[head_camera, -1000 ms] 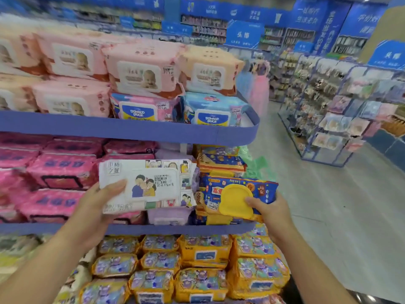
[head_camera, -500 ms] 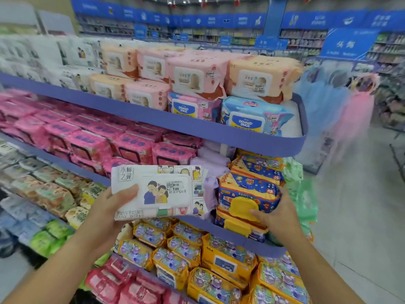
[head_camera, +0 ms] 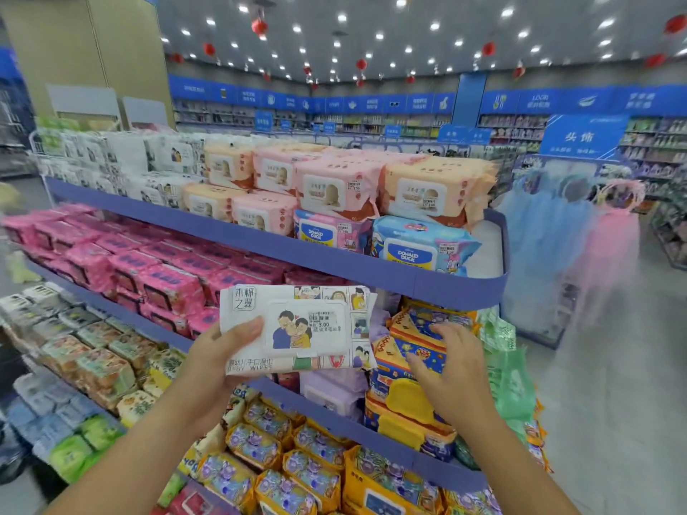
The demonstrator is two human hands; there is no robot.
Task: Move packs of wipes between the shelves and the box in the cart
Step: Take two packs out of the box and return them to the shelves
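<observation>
My left hand [head_camera: 219, 360] grips a white pack of baby wipes [head_camera: 297, 328] with cartoon pictures, held up in front of the middle shelf [head_camera: 334, 410]. My right hand [head_camera: 451, 369] rests with spread fingers on the stack of blue-and-yellow wipe packs [head_camera: 405, 388] at the right end of that shelf, holding none of them. The top shelf [head_camera: 390, 276] carries pink, peach and white packs plus blue Donald Duck packs [head_camera: 416, 250]. No cart or box is in view.
Pink packs [head_camera: 148, 276] fill the middle shelf to the left. Yellow and purple packs [head_camera: 297, 462] crowd the bottom shelf. Green bags [head_camera: 509, 381] hang at the shelf's right end. Blue and pink tulle items [head_camera: 580, 247] hang to the right, beside an open grey aisle floor [head_camera: 613, 421].
The view has tilted up and swung left. My right hand has let go of the blue-and-yellow pack onto the stack and now rests on it. My left hand still holds the white pack.
</observation>
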